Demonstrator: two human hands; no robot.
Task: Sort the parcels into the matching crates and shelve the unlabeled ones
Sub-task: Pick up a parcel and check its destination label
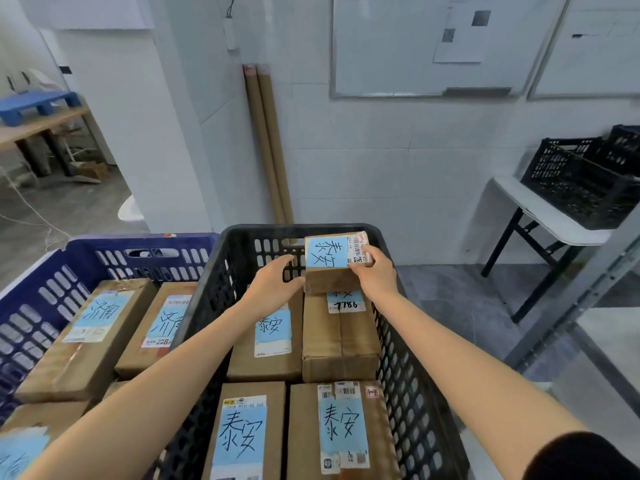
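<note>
Mid-placement, seemingly — pinching the blue-labelled parcel [329, 261] at its right edge with the right hand [372, 271], steadying its left face with the straight-fingered left hand [273, 282], atop boxes [341, 334] at the far end of the black crate [214, 271] — next, likely seating it flat and letting go.

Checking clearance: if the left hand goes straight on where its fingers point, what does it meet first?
The left hand would meet the left side of the small parcel gripped by the right hand over the black crate; they may already touch.
</note>
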